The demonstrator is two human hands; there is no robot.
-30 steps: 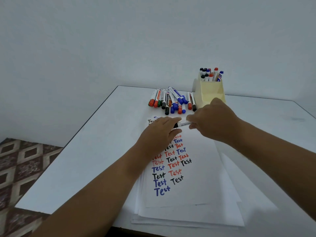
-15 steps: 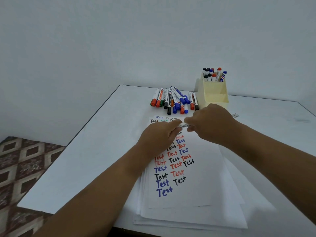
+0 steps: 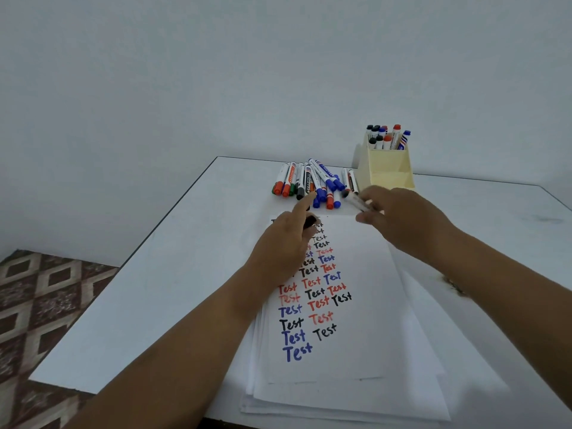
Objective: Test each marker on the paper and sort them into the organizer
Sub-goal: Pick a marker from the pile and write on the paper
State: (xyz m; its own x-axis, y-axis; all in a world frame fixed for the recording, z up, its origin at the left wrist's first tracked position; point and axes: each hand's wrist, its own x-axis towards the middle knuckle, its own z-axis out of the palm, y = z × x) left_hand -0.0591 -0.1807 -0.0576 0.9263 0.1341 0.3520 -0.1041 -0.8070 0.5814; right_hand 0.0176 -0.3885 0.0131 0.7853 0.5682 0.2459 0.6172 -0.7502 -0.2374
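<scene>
From the head view, the hands are pulling apart where half a second ago they were meeting over one marker at the far end of the paper [image 3: 356,305]. The cap [image 3: 309,222] is now coming away in the left hand [image 3: 286,243], pinched under its curled fingers while the forefinger is sticking out toward the far pile. The right hand [image 3: 402,218] is gripping the uncapped marker [image 3: 356,202] in its fingertips, the barrel blurred and angling up and to the left, its dark tip hanging above the table just beyond the sheet's far edge. I take this as the uncapping just finished, so a stroke on the paper looks like the next step.

The sheet is already carrying rows of "Test" in red, blue and black, with bare space on its right half. The untested markers [image 3: 312,187] are lying in a loose heap on the table [image 3: 185,258] beyond the paper, and the yellow organizer [image 3: 387,171], far right of them, is holding several capped markers upright.
</scene>
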